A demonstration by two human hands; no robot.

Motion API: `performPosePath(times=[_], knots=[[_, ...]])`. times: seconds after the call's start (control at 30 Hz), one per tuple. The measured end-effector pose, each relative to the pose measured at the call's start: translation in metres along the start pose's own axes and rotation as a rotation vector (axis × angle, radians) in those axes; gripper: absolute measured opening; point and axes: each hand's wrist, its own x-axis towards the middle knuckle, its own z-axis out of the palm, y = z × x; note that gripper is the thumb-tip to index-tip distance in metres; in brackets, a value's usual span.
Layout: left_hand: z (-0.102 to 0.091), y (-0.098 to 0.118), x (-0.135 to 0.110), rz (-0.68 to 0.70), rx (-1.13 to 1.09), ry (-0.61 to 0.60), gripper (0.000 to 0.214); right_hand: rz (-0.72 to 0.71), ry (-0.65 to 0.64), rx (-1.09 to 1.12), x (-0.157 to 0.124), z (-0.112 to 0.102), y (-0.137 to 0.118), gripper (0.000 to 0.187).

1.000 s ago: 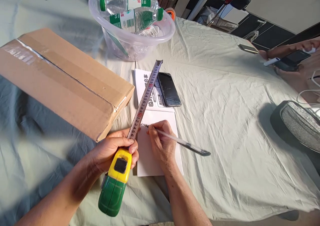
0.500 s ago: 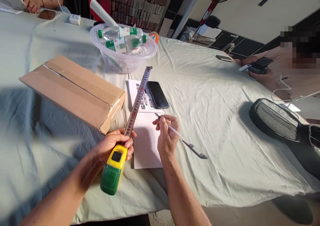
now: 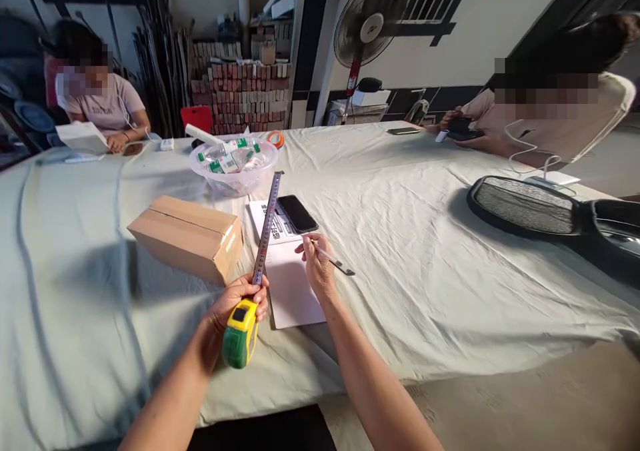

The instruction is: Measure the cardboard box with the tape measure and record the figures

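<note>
My left hand [image 3: 243, 298] is closed on a yellow and green tape measure [image 3: 241, 334], thumb and fingers pinching the blade where it leaves the case. The blade [image 3: 269, 224] sticks out away from me, over the left edge of a notebook [image 3: 295, 291]. Between the fingers of my right hand [image 3: 319, 264] is a pen [image 3: 334, 260], its clear barrel slanting down to the right, above the notebook's blank page. A black phone [image 3: 298, 213] rests on the printed upper page. Left of the notebook lies a taped cardboard box [image 3: 185, 238].
Behind the box stands a clear plastic basin [image 3: 235, 181] of bottles, with an orange tape roll [image 3: 275, 139] by its rim. A black electric swatter [image 3: 525, 204] lies at right. Two people sit across the pale tablecloth [image 3: 400, 238]; a fan [image 3: 364, 28] stands behind.
The view has tilted up and levelled, bringing both seated people, the bricks and the fan further into sight. My hands keep hold of the tape measure and the pen.
</note>
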Motion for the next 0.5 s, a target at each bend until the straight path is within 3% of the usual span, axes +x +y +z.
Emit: performPosePath(times=[0.17,0.3,0.37,0.4,0.5], knots=[[0.004,-0.018,-0.037,0.054,0.063,-0.006,0.008,-0.023,-0.073,0.012,-0.016,-0.031,-0.016,0.034],[-0.003,-0.043,-0.097,0.051,0.041,0.017,0.010,-0.181,-0.326,-0.283,-0.075,-0.085,-0.023,0.027],[-0.011,-0.056,-0.133,0.054,0.034,0.081,0.011,-0.251,-0.368,-0.444,-0.116,-0.119,-0.017,0.025],[-0.016,-0.063,-0.151,0.036,0.039,0.117,0.011,-0.277,-0.343,-0.468,-0.137,-0.136,-0.013,0.023],[-0.037,-0.084,-0.204,-0.045,0.029,0.238,0.018,-0.207,-0.072,-0.565,-0.190,-0.188,0.001,0.021]])
